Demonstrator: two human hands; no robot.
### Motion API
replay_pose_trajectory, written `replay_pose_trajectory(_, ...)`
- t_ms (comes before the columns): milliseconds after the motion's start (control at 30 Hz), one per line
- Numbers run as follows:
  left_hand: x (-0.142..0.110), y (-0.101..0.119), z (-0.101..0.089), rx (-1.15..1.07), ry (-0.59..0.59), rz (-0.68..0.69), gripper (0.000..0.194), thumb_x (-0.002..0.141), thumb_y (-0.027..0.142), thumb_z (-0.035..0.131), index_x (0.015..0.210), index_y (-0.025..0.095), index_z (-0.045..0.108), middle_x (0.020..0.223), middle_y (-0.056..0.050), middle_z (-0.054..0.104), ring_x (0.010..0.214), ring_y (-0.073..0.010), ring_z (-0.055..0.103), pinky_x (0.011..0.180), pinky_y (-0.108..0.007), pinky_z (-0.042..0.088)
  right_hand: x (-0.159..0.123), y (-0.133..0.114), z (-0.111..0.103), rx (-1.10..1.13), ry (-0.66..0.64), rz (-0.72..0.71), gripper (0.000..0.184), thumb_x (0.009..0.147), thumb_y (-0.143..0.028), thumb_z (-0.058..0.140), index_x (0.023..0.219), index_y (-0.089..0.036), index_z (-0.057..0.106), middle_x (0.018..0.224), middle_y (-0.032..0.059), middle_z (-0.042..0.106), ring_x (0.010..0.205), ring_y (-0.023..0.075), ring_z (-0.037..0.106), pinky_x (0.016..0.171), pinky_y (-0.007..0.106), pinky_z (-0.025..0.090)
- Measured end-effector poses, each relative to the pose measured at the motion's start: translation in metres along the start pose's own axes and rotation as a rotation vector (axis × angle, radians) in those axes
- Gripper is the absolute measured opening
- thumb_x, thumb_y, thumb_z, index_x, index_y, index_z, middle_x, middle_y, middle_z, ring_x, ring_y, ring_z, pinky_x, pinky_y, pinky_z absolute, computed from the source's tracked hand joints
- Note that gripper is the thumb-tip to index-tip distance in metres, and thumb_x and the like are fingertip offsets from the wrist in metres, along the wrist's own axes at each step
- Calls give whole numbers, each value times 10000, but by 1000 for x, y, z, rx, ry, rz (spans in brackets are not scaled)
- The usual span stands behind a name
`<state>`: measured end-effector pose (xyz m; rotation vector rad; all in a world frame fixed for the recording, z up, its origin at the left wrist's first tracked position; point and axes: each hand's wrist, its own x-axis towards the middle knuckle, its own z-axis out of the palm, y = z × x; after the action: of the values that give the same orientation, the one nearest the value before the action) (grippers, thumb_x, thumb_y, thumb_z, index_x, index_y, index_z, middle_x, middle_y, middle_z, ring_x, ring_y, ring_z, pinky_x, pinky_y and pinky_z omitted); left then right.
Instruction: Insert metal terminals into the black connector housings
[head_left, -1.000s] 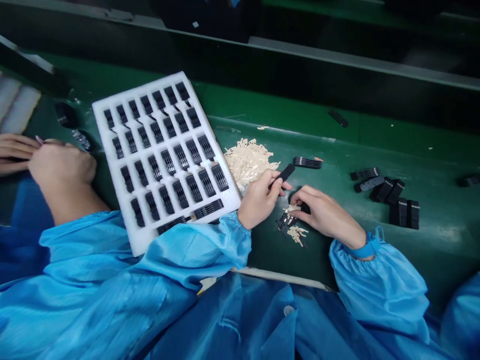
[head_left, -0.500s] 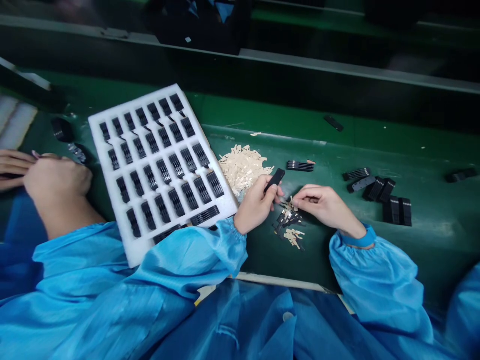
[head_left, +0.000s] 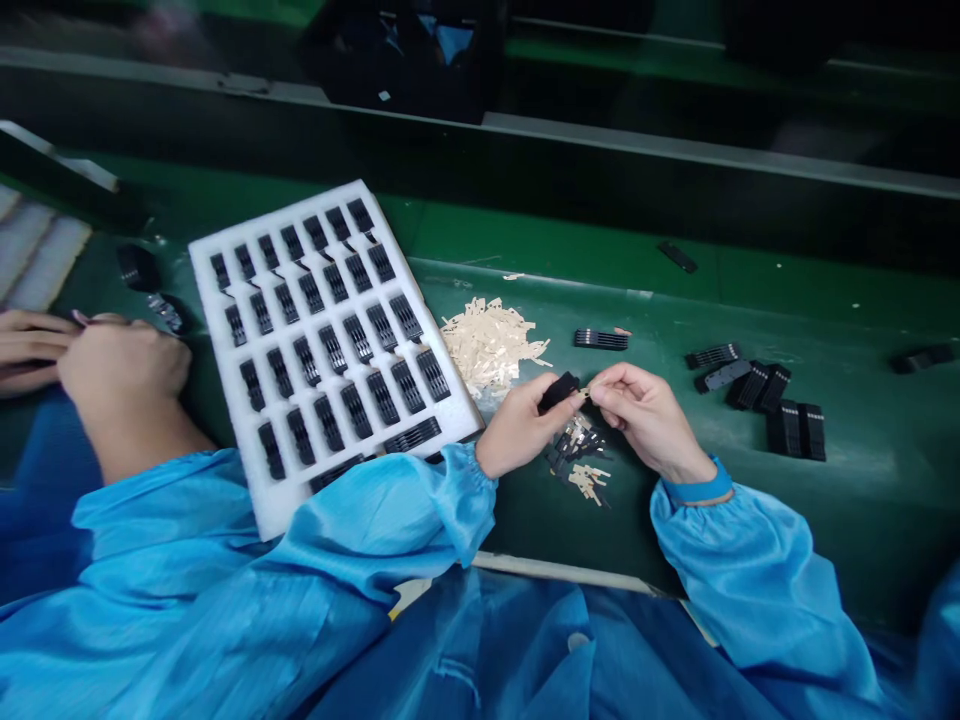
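Note:
My left hand (head_left: 523, 425) is closed around a flat black rectangular piece (head_left: 559, 392), which points up and to the right. Close against it, my right hand (head_left: 646, 415) pinches a small pale strip (head_left: 586, 393) between thumb and fingertips; the strip's far end meets the left fingertips. Below both hands lies a small pile of black and pale strips (head_left: 581, 450) on the green table. A larger heap of pale flat strips (head_left: 495, 345) spreads just beyond my left hand.
A white foam tray (head_left: 315, 330) with rows of black pieces stands left of my hands. Several black blocks (head_left: 769, 385) lie at the right, one black block (head_left: 601, 340) ahead. Another person's hand (head_left: 124, 365) is at the far left.
My right hand has lifted from the small pile with a pale strip and come to the left hand's fingertips. The black piece has tilted in my left hand.

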<state>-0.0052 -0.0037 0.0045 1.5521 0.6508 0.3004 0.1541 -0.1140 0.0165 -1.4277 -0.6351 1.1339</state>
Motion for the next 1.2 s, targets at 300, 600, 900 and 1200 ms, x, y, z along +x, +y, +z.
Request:
replay_pose_trajectory(300,4,-3,-2,-3,226,9,208,939,386,590,913,179,599,743,0,664,681,-131,654,675,-259,509,2,6,6,-292,37,-129,248,888,-438,698,874,-205,616,779,27,691,665,151,633,626,278,504)
replay_pose_trajectory(600,3,8,-13,74,288,-56,325,904,506,607,945,184,594,701,6,659,650,-165,623,681,-295,498,-5,-2,13,-550,-75,-193,172,926,-381,603,892,-218,647,746,-4,695,623,137,615,623,259,490)
replay_pose_trajectory(900,3,2,-17,352,213,-164,501,752,682,639,993,245,678,740,9,701,700,-219,664,659,-307,529,18,23,11,-248,72,-135,303,573,-543,842,756,-341,710,675,-158,679,615,115,576,599,232,519)
replay_pose_trajectory(1200,8,-6,-20,500,261,-99,448,784,639,625,1006,252,674,891,-19,741,794,-253,698,714,-340,533,21,31,11,-258,-62,-166,237,557,-416,846,741,-374,702,652,-178,654,610,122,604,591,242,519)
